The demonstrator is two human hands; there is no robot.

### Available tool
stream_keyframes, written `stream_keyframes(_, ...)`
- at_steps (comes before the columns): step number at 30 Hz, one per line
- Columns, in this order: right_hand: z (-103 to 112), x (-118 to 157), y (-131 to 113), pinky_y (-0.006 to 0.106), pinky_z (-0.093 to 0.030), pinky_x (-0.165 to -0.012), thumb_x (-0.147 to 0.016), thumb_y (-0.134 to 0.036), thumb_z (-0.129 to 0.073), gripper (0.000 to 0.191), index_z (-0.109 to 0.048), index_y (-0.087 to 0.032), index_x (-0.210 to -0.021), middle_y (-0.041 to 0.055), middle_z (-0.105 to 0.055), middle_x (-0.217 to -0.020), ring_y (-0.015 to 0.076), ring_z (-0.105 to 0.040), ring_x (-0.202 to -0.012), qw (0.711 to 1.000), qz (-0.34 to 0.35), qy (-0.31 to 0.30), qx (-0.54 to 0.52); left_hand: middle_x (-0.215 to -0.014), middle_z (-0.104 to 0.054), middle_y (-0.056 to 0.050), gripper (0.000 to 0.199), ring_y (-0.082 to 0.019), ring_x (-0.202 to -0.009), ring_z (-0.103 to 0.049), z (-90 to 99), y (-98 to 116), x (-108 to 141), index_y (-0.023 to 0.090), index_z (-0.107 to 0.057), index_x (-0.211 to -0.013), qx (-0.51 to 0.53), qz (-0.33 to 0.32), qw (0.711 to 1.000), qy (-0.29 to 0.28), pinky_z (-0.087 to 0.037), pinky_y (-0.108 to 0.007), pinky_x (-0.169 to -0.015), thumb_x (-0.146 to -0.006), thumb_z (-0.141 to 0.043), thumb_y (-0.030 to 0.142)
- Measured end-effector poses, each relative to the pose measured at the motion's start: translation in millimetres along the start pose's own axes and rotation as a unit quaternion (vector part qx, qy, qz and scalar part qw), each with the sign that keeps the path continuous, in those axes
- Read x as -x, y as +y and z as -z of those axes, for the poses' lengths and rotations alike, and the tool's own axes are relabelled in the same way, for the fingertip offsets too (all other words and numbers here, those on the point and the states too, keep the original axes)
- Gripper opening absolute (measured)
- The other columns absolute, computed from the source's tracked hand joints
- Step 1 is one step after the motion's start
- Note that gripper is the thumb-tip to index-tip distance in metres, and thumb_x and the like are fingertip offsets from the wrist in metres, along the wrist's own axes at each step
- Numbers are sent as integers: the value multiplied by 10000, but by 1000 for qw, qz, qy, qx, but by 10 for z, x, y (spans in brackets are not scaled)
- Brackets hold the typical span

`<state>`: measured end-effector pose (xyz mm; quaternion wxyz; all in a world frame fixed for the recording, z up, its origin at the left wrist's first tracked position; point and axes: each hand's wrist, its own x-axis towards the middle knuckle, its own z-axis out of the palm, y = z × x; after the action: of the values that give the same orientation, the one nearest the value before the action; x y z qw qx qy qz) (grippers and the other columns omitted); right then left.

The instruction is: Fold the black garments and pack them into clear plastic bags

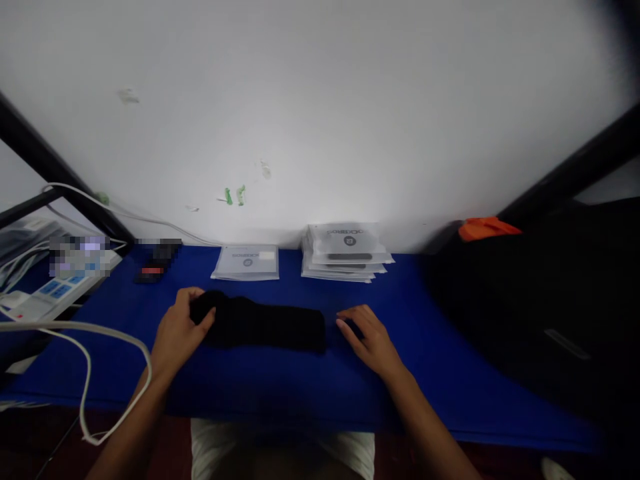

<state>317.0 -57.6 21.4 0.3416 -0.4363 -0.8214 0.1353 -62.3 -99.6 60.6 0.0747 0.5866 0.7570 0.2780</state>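
Note:
A long folded piece of black fabric (270, 325) lies flat across the blue table, its exact kind unclear. My left hand (183, 327) grips its left end, with the thumb on top and the fingers partly hidden behind the bunched cloth. Just off the right end of the fabric is my right hand (367, 337), thumb and fingers apart with a small gap to the cloth. Behind the fabric stands a stack of frosted plastic pouches (345, 253) with printed lettering. A smaller flat pile of similar pouches (246, 262) sits to its left.
A large heap of black material (525, 313) with an orange piece (489, 229) fills the right side. At the left are a white power strip (65, 287), looping white cable (87, 373) and a dark, pixelated object (159, 260). A white wall (320, 120) rises behind the blue table (280, 387).

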Motion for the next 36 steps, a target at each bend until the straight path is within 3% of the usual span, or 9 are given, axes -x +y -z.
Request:
stream_keyframes(3, -1, -13, -26, 430, -524, -812, -983, -363, -458, 211, -619, -230, -1006, 78, -682, -915, 236, -620, -863, 1000, -3, -25, -8, -1083, -666, -76, 356, -259, -1014, -646, -209, 164, 12, 219, -518, -1168, 69, -117, 989, 49, -511, -394, -876, -831, -562, 326)
stream_keyframes(8, 3, -8, -43, 427, -526, -817, -987, -365, -455, 219, -622, -226, -1008, 76, -681, -910, 231, -621, -855, 999, 2, -40, -13, -1312, -594, -67, 481, -234, -1199, -572, -455, 285, 175, 264, -387, -1379, 93, -265, 951, -128, -317, -506, -1130, -919, -522, 304)
stream_keyframes(13, 19, -11, -36, 412, -531, -801, -987, -355, -457, 210, -621, -225, -1001, 71, -684, -904, 227, -619, -857, 999, -10, -37, -20, -1403, -437, -164, 501, -328, -1330, -406, -576, 81, 321, 197, -419, -1354, 82, -106, 990, 38, -383, -557, -1064, -923, -506, 438)
stream_keyframes(15, 21, -17, -28, 419, -529, -808, -989, -361, -449, 218, -623, -230, -995, 71, -685, -906, 228, -623, -858, 999, -14, -37, -21, -1410, -390, -214, 610, -420, -1322, -363, -644, 10, 350, 151, -484, -1288, 29, -46, 998, 33, -372, -639, -1023, -831, -607, 536)
stream_keyframes(21, 15, -13, 2, 400, -530, -796, -985, -353, -460, 204, -622, -230, -972, 58, -683, -877, 219, -629, -836, 999, -10, -37, -18, -1254, -515, -128, 152, -354, -1217, -445, -666, 232, 345, 213, -542, -888, 68, -85, 992, 67, -405, -583, -1005, -811, -640, 299)
stream_keyframes(25, 40, 13, -9, 417, -529, -823, -972, -336, -484, 176, -612, -221, -1011, 73, -687, -915, 226, -635, -862, 999, -1, -34, -13, -1325, -506, -100, 225, -296, -1243, -459, -610, 585, 400, 232, -551, -969, 113, -260, 954, -94, -412, -509, -1027, -773, -619, 144)
stream_keyframes(29, 55, 6, -134, 490, -468, -981, -910, -357, -567, 452, -492, -187, -1322, 150, -616, -1254, 291, -569, -1164, 995, 69, -76, 13, -1447, -460, -98, 465, -339, -1358, -372, -617, 895, 464, 239, -568, -1135, 80, -388, 878, -269, -262, -558, -1134, -748, -753, 419)
stream_keyframes(33, -22, -22, -316, 525, -330, -1121, -900, -448, -565, 702, -314, -160, -1489, 171, -442, -1475, 314, -383, -1379, 969, 144, -198, 31, -1237, -627, -70, 404, -251, -1225, -530, -641, 1019, 272, 239, -611, -1081, 129, -425, 845, -297, -348, -424, -1103, -804, -687, 524)
stream_keyframes(36, -78, 19, -402, 540, -318, -1125, -894, -566, -537, 767, -325, -133, -1491, 201, -402, -1495, 334, -368, -1387, 962, 114, -243, 45, -1026, -680, -35, 185, -179, -1012, -620, -654, 879, -99, 234, -623, -997, 91, -370, 894, -236, -460, -321, -951, -945, -523, 381)
